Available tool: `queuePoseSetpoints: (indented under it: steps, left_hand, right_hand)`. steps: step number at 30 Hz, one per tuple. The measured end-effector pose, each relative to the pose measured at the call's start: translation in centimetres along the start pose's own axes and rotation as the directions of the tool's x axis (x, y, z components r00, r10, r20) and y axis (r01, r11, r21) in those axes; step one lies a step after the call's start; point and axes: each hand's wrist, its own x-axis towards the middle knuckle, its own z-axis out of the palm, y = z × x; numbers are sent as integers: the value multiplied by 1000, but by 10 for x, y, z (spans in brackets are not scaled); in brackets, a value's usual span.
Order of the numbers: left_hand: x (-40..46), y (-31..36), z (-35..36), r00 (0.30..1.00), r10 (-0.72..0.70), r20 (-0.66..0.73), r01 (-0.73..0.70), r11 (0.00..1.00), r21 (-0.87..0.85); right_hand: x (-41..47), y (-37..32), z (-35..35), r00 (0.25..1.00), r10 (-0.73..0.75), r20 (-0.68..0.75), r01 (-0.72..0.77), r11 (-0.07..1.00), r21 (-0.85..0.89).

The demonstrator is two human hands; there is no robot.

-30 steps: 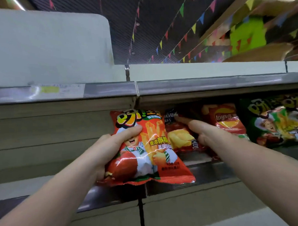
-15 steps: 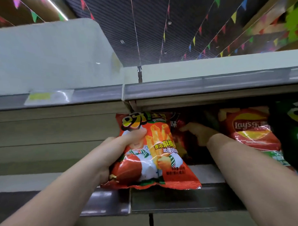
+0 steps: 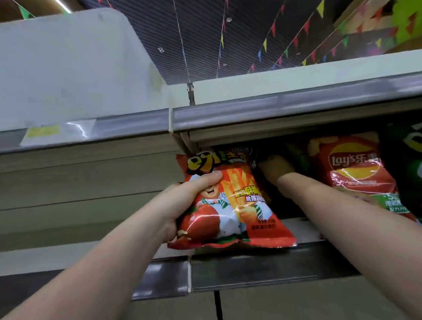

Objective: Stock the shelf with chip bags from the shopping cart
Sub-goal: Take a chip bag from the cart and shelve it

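Red fries bag gripped in my left hand at the shelf's front edge; right hand reaches deep behind, grip unclear. Placing step: next, slide it upright beside the Lay's bag.

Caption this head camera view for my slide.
Left hand grips orange fries bag at shelf; right hand reaches inside.

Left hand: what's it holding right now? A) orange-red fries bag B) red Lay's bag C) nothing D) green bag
A: the left hand grips the orange-red fries bag by its left edge, thumb across the front, while the Lay's bag sits on the shelf to the right.
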Motion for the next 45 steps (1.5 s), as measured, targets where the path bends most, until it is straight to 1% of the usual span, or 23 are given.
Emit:
queuePoseSetpoints:
  steps: [2,5,6,8,9,12,13,15,17,18,19,21,24,28,30,34,37,39,41,42,43,45]
  left_hand:
    - [14,2,8,1000,-19,14,19,1000,-21]
    - [36,3,23,998,-53,23,55,997,-60]
    - [42,5,29,998,-60,38,62,996,-58]
    - [50,8,39,998,-31,54,35,996,-85]
    - [55,8,43,999,5,45,0,994,-113]
    - [72,2,51,989,145,-36,-149,967,-208]
    - [76,-2,53,984,167,-59,-176,962,-208]
    - [83,-9,56,981,171,-92,-184,968,-171]
    - [88,-16,58,985,134,-110,-147,981,-125]
    - [89,-19,59,989,115,-95,-126,985,-119]
    - [90,-21,60,989,117,-93,-127,986,-110]
    - [96,-24,59,983,172,-60,-175,983,-56]
    - [100,-29,57,991,124,-41,-125,992,-10]
    - [102,-30,55,967,250,-47,-248,968,46]
    - [98,-28,56,962,268,-56,-265,963,51]
    - [89,-24,60,955,281,-90,-274,958,82]
    - [81,-19,61,935,325,-141,-312,944,109]
    - [74,-13,57,923,342,-175,-328,939,105]
    - [66,-11,50,917,358,-177,-338,932,133]
    - [63,-10,46,925,334,-179,-311,939,145]
    - [57,-9,41,936,302,-181,-275,948,163]
    - [45,-9,31,947,255,-193,-217,955,201]
  right_hand:
    - [-10,1,-3,999,-37,23,38,999,-19]
    - [-30,2,-13,998,26,61,-35,988,151]
    - [-34,5,-19,998,27,50,-35,984,172]
    - [-34,10,-27,998,40,45,-49,972,230]
    - [-35,12,-29,999,37,30,-43,966,254]
    - [-29,19,-26,990,60,126,-83,980,181]
    - [-28,19,-24,990,42,132,-62,986,155]
    - [-25,18,-20,993,-12,118,-2,993,114]
    - [-20,21,-17,993,-76,95,68,994,83]
    - [-21,22,-16,993,-92,79,87,994,60]
    - [-19,24,-14,992,-109,66,106,994,37]
    - [-18,27,-11,990,-133,47,132,991,14]
    - [-16,29,-9,992,-127,18,128,991,-28]
    - [-11,33,-4,993,-120,9,120,988,-98]
    - [-10,34,-2,995,-102,6,102,987,-125]
    - [-13,33,-4,993,-115,-1,115,988,-107]
    - [-22,31,-9,993,-113,-26,106,977,-186]
    - [-32,25,-12,983,-167,-77,142,953,-266]
    - [-47,15,-14,953,-279,-118,218,903,-371]
    - [-56,10,-13,934,-337,-122,259,870,-420]
    - [-65,5,-11,915,-389,-109,303,839,-452]
    - [-83,-1,-3,881,-471,-36,401,786,-471]
